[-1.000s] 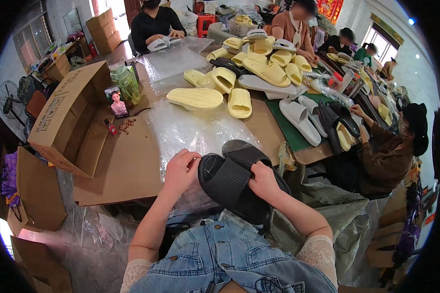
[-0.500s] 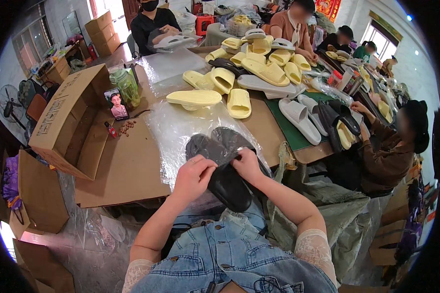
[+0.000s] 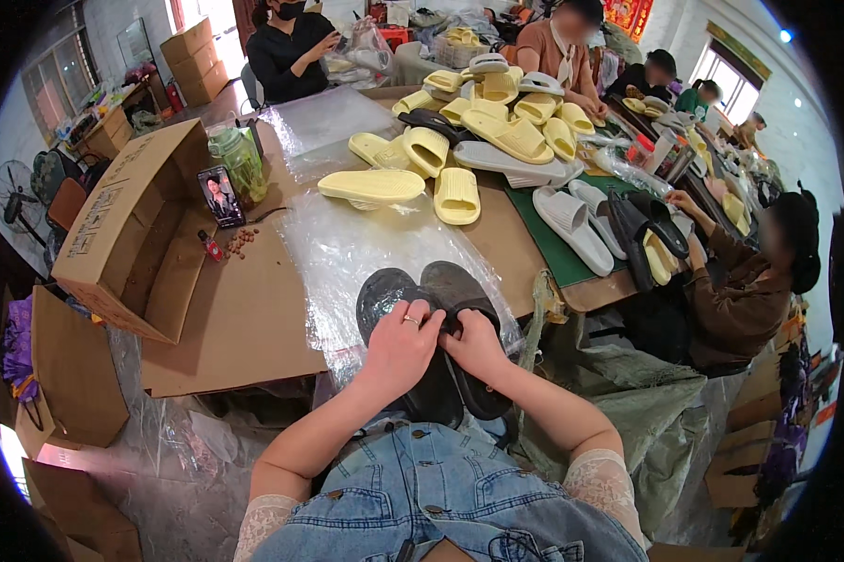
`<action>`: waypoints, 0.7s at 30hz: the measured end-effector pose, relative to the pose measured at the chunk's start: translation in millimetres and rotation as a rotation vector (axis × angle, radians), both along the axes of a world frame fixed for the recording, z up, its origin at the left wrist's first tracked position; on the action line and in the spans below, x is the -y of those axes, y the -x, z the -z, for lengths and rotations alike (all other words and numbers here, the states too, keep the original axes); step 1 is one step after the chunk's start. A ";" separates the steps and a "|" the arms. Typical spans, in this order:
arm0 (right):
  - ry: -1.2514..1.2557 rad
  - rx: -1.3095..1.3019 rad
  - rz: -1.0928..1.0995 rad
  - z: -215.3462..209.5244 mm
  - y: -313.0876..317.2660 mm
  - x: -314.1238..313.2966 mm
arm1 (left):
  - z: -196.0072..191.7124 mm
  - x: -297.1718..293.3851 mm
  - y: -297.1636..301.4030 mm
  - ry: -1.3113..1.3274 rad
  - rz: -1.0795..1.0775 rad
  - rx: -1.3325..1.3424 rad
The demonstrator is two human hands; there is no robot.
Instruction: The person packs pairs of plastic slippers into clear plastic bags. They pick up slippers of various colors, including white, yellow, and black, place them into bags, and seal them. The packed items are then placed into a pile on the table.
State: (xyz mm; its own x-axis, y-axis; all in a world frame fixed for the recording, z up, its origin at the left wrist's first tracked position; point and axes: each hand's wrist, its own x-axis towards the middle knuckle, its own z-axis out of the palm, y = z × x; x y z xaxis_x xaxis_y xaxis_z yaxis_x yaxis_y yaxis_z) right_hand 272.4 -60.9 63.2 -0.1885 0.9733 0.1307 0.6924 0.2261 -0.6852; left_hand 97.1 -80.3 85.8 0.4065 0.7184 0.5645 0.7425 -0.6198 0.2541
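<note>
A pair of black slippers [image 3: 431, 391] lies side by side in front of me at the table's near edge, toes pointing away. A shiny film covers at least part of the left toe; I cannot tell how far it reaches. My left hand [image 3: 403, 345] is closed at the left slipper's strap, fingers curled toward the middle. Close against it, my right hand [image 3: 473, 348] pinches at the inner edge of the right slipper's strap. The exact spot between the fingertips is hidden. Clear plastic bags [image 3: 333, 253] lie flat under and beyond the slippers.
Yellow slippers [image 3: 370, 187] and grey ones [image 3: 572, 229] are heaped farther back. At left stand an open cardboard box [image 3: 127, 225], a phone [image 3: 220, 199], a green jar [image 3: 239, 167] and a small red bottle [image 3: 212, 247]. Co-workers sit at the far side and right.
My hands have come closer together over the straps, the left moving rightward. The two slippers now lie more evenly side by side. A far co-worker has swapped a grey slipper for a plastic bag.
</note>
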 end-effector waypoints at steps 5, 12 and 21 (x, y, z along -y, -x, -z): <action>-0.085 0.062 -0.040 6.4 -8.8 0.7 | -2.4 -0.9 -2.0 0.091 0.000 0.079; -0.063 0.043 -0.156 24.6 -1.1 -9.0 | -4.8 -25.6 -7.9 0.267 -0.075 -0.009; -0.044 0.157 -0.176 23.2 -8.5 -14.4 | 1.9 -38.0 -0.8 0.400 -0.003 0.102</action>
State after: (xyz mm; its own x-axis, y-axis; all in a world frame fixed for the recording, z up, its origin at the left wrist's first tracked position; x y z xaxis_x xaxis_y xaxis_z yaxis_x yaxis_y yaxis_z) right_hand 280.9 -46.5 39.9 -0.3757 0.9178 0.1283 0.7369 0.3798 -0.5592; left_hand 97.9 -42.3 83.8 0.3607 0.8904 0.2776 0.7026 -0.4552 0.5470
